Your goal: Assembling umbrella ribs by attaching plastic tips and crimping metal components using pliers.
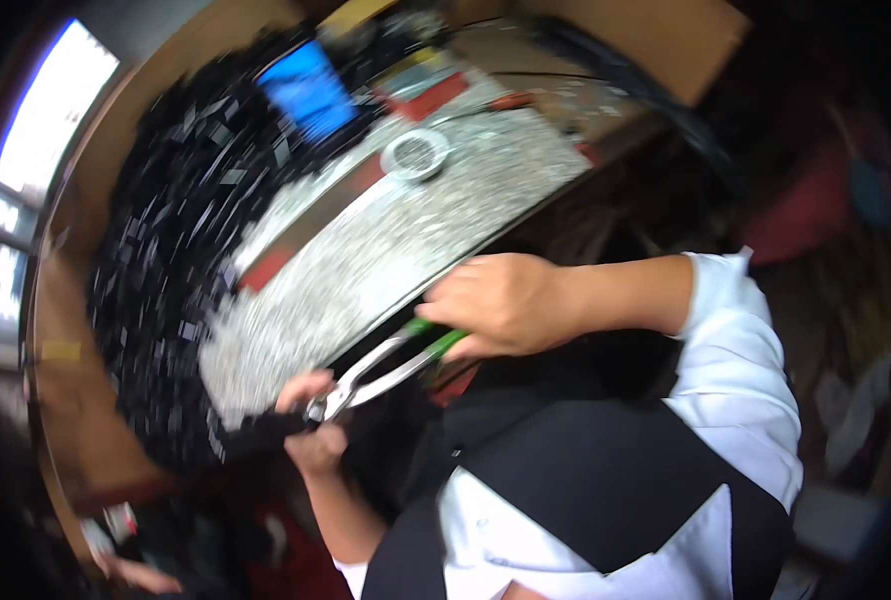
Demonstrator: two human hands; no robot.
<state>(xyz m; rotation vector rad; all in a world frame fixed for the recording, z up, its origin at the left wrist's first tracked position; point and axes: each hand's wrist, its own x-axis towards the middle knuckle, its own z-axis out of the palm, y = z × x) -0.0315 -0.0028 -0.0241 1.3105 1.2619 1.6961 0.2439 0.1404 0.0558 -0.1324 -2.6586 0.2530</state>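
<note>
Dark vest [576,480] faces board edge [521,205], right hand [501,303] gripping pliers [397,377] between.

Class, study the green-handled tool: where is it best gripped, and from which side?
The green-handled tool is probably best gripped around both green handles, coming from the picture's right, as the right hand does. Its two metal arms spread from the head toward that end, so one palm can span them; the metal head points left, by the left hand.
</note>
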